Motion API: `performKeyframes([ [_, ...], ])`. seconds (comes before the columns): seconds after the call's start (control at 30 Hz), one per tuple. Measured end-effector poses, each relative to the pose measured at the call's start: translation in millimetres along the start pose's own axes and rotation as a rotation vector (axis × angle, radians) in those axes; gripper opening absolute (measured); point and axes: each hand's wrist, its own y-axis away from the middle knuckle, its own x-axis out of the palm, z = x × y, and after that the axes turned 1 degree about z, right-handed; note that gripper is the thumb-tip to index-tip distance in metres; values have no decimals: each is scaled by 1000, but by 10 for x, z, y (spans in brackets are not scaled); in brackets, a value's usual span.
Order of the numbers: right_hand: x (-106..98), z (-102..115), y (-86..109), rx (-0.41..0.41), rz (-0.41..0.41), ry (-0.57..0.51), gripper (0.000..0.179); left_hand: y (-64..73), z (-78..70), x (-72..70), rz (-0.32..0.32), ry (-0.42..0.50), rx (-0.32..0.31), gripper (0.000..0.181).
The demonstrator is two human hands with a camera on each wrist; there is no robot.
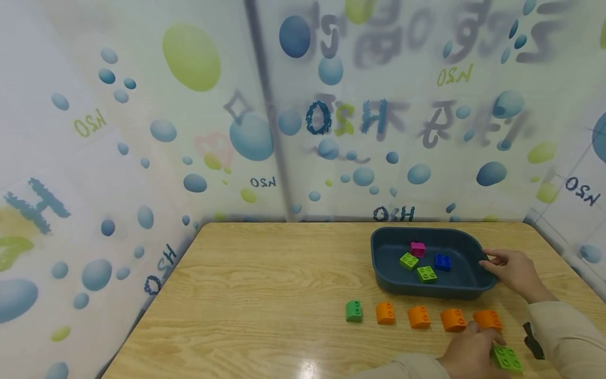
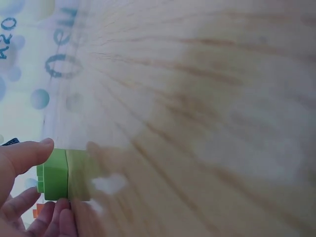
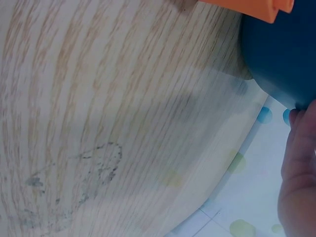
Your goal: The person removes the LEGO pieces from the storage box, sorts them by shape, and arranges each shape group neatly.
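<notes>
My left grip (image 1: 471, 351) pinches a lime brick (image 1: 507, 358), my right grip (image 1: 517, 272) pinches the blue tray (image 1: 426, 289) at one end; reversed H2O (image 1: 344, 120) marks the wall (image 1: 341, 197).

Bubble-printed walls (image 1: 293, 84) surround a wood-grain table (image 1: 246, 295).

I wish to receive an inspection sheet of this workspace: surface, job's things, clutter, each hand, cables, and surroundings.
Surface: wooden table; dark marks show in the right wrist view.
Job's things: dark blue tray containing a pink brick, a blue brick and two lime-green bricks; before it, a row of one green brick and four orange bricks.
Clutter: small black object beside the right sleeve, not identifiable.
Left hand: holds another lime-green brick.
Right hand: grips the tray's right end.
Cables: nothing seen.
Surroundings: walls with bubble patterns and lettering.
</notes>
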Motion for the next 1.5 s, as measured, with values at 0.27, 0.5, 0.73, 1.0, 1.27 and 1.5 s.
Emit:
performKeyframes([
  [0.27, -18, -11, -6, -8, -6, 2, 43, 86, 31, -77, 51, -148, 103, 45],
  [0.5, -45, -29, -4, -29, -35, 12, 41, 258, 113, -326, 128, -122, 234, 45],
  [0.73, -58, -51, -20, -27, -62, 13, 40, 317, 128, -707, 83, -183, 428, 35],
  [1.0, -41, -69, -24, -16, -54, -3, 39, 123, 153, -1241, -53, -312, 477, 32],
  [1.27, -48, -49, -35, -1, -20, -15, 42, -187, 380, -1499, -206, -346, 394, 30],
  [1.5, -2, -35, -26, 7, -5, -30, 42, -359, 523, -1429, -169, -324, 316, 29],
])
